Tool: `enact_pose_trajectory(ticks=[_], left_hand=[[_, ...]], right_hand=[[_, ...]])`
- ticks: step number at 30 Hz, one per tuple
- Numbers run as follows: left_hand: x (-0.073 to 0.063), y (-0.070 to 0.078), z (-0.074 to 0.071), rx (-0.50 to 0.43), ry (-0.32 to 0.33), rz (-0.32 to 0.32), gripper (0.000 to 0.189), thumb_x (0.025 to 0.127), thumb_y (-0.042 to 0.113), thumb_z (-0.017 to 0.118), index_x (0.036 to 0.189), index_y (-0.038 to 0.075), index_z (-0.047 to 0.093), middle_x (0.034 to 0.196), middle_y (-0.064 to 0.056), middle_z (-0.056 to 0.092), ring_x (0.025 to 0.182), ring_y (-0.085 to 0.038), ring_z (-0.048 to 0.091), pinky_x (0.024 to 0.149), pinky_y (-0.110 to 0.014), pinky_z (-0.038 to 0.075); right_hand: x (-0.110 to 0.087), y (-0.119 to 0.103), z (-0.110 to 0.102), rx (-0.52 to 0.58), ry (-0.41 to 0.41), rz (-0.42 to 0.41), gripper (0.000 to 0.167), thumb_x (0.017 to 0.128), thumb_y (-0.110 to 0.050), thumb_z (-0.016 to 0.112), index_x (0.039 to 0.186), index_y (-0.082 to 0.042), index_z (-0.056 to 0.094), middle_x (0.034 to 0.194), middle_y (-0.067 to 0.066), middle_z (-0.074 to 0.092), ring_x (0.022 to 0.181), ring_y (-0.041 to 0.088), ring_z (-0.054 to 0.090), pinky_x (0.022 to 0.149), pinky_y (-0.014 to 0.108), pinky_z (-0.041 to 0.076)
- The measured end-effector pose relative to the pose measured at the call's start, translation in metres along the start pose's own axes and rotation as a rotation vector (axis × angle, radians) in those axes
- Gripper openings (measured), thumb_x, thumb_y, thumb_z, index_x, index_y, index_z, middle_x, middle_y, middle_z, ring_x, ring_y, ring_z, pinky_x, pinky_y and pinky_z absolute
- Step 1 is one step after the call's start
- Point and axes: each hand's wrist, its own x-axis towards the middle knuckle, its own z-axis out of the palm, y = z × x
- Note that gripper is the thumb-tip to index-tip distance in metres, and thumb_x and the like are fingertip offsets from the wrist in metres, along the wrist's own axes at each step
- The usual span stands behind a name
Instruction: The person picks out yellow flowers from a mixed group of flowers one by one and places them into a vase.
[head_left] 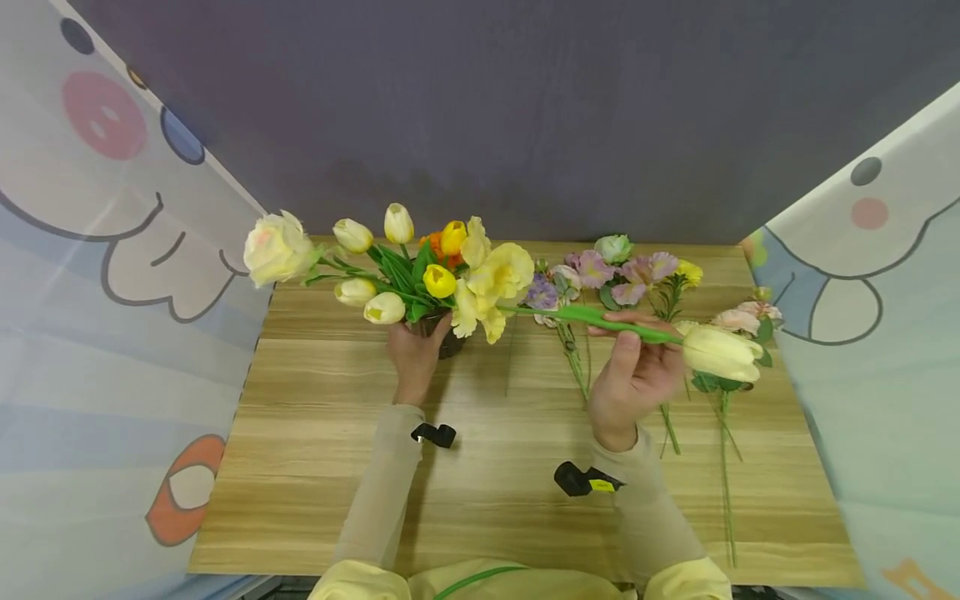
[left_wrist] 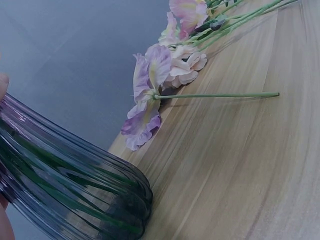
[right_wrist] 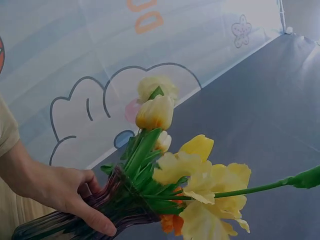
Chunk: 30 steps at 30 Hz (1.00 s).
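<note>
My left hand (head_left: 416,354) grips a ribbed, dark see-through glass vase (left_wrist: 75,175), its fingers curled around the upper part. White tulips (head_left: 385,307), yellow tulips (head_left: 439,281), a pale rose (head_left: 277,248), a big yellow ruffled flower (head_left: 501,273) and orange blooms fan out from the vase; green stems show through the glass. To the right, my right hand (head_left: 637,379) pinches a long-stemmed cream tulip (head_left: 722,352) near its head. That tulip lies nearly level, bloom to the right, its green stem (right_wrist: 255,189) running across the yellow ruffled flower and overlapping the vase mouth in the right wrist view.
Loose artificial flowers lie on the wooden table (head_left: 315,467) at the right: purple and pink ruffled blooms (head_left: 592,268), a small yellow flower (head_left: 688,272) and pale pink roses (head_left: 738,320) on long stems. A grey panel (head_left: 480,125) stands behind; cartoon-printed curtains (head_left: 82,350) hang at both sides.
</note>
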Motion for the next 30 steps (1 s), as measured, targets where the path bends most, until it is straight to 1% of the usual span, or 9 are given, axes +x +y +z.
enact_pose_trajectory(ticks=[6, 9, 12, 18, 20, 22, 24, 26, 30], left_hand=[[0.001, 0.0, -0.002, 0.048, 0.017, 0.036, 0.074, 0.085, 0.014, 0.084, 0.146, -0.001, 0.045, 0.136, -0.024, 0.059, 0.127, -0.039, 0.057, 0.108, -0.052, 0.046], [0.001, -0.001, -0.003, 0.056, 0.022, 0.07, 0.074, 0.085, 0.008, 0.083, 0.145, -0.004, 0.042, 0.135, -0.027, 0.056, 0.125, -0.041, 0.057, 0.106, -0.055, 0.047], [0.0, -0.001, -0.003, 0.098, 0.034, 0.102, 0.075, 0.084, 0.005, 0.083, 0.145, -0.006, 0.04, 0.135, -0.029, 0.056, 0.124, -0.043, 0.058, 0.104, -0.055, 0.049], [0.0, 0.0, -0.002, 0.105, 0.057, 0.16, 0.08, 0.083, 0.004, 0.085, 0.145, -0.007, 0.036, 0.136, -0.03, 0.055, 0.124, -0.043, 0.059, 0.104, -0.055, 0.049], [0.0, 0.001, -0.001, 0.083, 0.052, 0.159, 0.082, 0.081, 0.005, 0.087, 0.145, -0.006, 0.037, 0.136, -0.029, 0.056, 0.124, -0.042, 0.058, 0.105, -0.054, 0.048], [0.0, 0.001, -0.001, 0.077, 0.05, 0.139, 0.08, 0.08, 0.007, 0.089, 0.143, -0.005, 0.042, 0.134, -0.027, 0.059, 0.124, -0.041, 0.06, 0.104, -0.054, 0.049], [0.0, 0.001, 0.0, 0.077, 0.049, 0.115, 0.075, 0.081, 0.009, 0.088, 0.142, -0.004, 0.046, 0.131, -0.026, 0.062, 0.121, -0.041, 0.061, 0.103, -0.054, 0.05], [0.0, 0.0, 0.0, 0.079, 0.05, 0.089, 0.071, 0.083, 0.012, 0.086, 0.141, -0.003, 0.05, 0.127, -0.025, 0.064, 0.119, -0.041, 0.062, 0.101, -0.055, 0.051], [-0.001, -0.002, 0.0, 0.048, 0.041, 0.047, 0.074, 0.084, 0.017, 0.086, 0.145, 0.001, 0.047, 0.131, -0.023, 0.063, 0.122, -0.038, 0.061, 0.104, -0.054, 0.049]], right_hand=[[-0.003, 0.008, 0.005, -0.061, -0.285, 0.065, 0.042, 0.1, -0.015, 0.07, 0.099, 0.023, 0.051, 0.097, 0.017, 0.072, 0.085, 0.02, 0.073, 0.074, 0.028, 0.061], [-0.002, 0.013, 0.012, -0.124, -0.402, 0.063, 0.045, 0.102, -0.017, 0.067, 0.099, 0.024, 0.05, 0.1, 0.009, 0.072, 0.087, 0.015, 0.072, 0.077, 0.027, 0.06], [0.0, 0.014, 0.022, -0.207, -0.468, -0.003, 0.043, 0.103, -0.019, 0.065, 0.096, 0.02, 0.049, 0.089, 0.004, 0.067, 0.077, 0.007, 0.064, 0.071, 0.022, 0.054], [0.008, 0.01, 0.041, -0.301, -0.555, -0.197, 0.036, 0.107, -0.02, 0.058, 0.1, 0.014, 0.05, 0.079, 0.022, 0.058, 0.064, 0.023, 0.052, 0.066, 0.028, 0.048], [0.009, 0.01, 0.045, -0.375, -0.629, -0.24, 0.033, 0.109, -0.022, 0.054, 0.102, 0.011, 0.053, 0.082, 0.022, 0.058, 0.063, 0.026, 0.05, 0.063, 0.031, 0.047], [0.007, 0.014, 0.047, -0.443, -0.726, -0.251, 0.032, 0.109, -0.022, 0.053, 0.103, 0.009, 0.056, 0.085, 0.022, 0.062, 0.068, 0.029, 0.058, 0.066, 0.035, 0.053], [0.0, 0.021, 0.048, -0.491, -0.852, -0.223, 0.028, 0.109, -0.018, 0.052, 0.106, 0.008, 0.06, 0.092, 0.022, 0.066, 0.077, 0.032, 0.064, 0.071, 0.039, 0.058], [-0.009, 0.031, 0.048, -0.528, -0.96, -0.154, 0.023, 0.107, -0.015, 0.057, 0.109, 0.008, 0.062, 0.099, 0.023, 0.069, 0.089, 0.035, 0.068, 0.081, 0.045, 0.06], [-0.036, 0.061, 0.04, -0.665, -1.095, -0.026, 0.015, 0.1, -0.006, 0.065, 0.112, 0.003, 0.065, 0.105, 0.018, 0.072, 0.097, 0.032, 0.069, 0.089, 0.042, 0.057]])
